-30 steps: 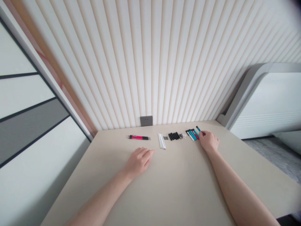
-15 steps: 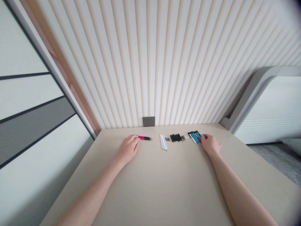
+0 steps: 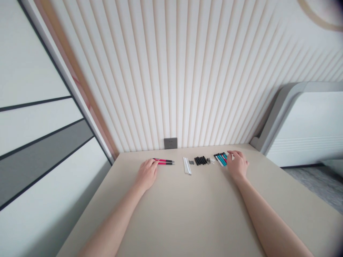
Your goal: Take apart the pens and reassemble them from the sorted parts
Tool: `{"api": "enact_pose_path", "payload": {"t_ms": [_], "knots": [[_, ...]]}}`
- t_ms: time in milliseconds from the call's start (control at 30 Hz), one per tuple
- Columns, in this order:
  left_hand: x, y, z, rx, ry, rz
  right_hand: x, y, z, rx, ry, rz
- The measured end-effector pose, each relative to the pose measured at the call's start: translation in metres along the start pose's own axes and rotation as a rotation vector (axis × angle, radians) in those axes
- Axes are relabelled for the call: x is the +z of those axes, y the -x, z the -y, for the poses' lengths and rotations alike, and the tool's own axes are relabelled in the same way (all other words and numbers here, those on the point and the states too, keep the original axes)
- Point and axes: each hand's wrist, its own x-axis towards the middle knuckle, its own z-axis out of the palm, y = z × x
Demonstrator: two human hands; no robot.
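Observation:
Two pink-and-black pens (image 3: 167, 163) lie almost side by side at the back left of the table. My left hand (image 3: 148, 173) rests at their left ends, its fingers closed around the end of the nearer pen. On the other side, my right hand (image 3: 237, 165) is beside a row of coloured pen barrels (image 3: 220, 159) in white, teal and pink with black ends. Its thumb and index finger are apart at the row's right end, with nothing visible between them. The tips of my left fingers are partly hidden.
Between my hands lie thin white refills (image 3: 187, 166), small grey pieces (image 3: 191, 162), black grips (image 3: 200, 160), and small metal and clear parts (image 3: 210, 161). Behind the table (image 3: 187, 214) is a ribbed wall with a dark socket (image 3: 170, 143). A white cabinet (image 3: 40, 178) stands left.
The two pens now lie slightly farther apart, and my left hand has shifted a little. My right hand has lifted slightly and its index finger has straightened. The camera view has tilted.

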Motion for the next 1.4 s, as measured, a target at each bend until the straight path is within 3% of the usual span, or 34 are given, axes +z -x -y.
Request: {"api": "enact_pose_path", "payload": {"t_ms": [300, 500, 633, 800, 1033, 1233, 1400], "knots": [[-0.004, 0.001, -0.010, -0.019, -0.053, 0.177, -0.011, 0.028, 0.043, -0.358, -0.130, -0.043], [-0.013, 0.005, -0.018, -0.024, -0.061, 0.202, -0.015, 0.076, 0.097, -0.745, -0.261, 0.148], [-0.028, 0.010, -0.038, 0.004, -0.022, 0.213, -0.019, 0.112, 0.132, -0.957, -0.277, 0.271], [-0.043, 0.013, -0.071, 0.182, -0.034, 0.225, -0.017, 0.132, 0.148, -1.014, -0.174, 0.388], [-0.041, 0.022, -0.084, 0.166, -0.016, 0.237, -0.012, 0.133, 0.136, -1.000, -0.152, 0.557], [-0.038, 0.035, -0.083, 0.088, 0.065, 0.336, -0.017, 0.140, 0.139, -1.061, -0.163, 0.485], [-0.045, 0.020, -0.081, 0.076, 0.223, 0.419, -0.026, 0.135, 0.140, -1.144, -0.114, 0.385]]}}
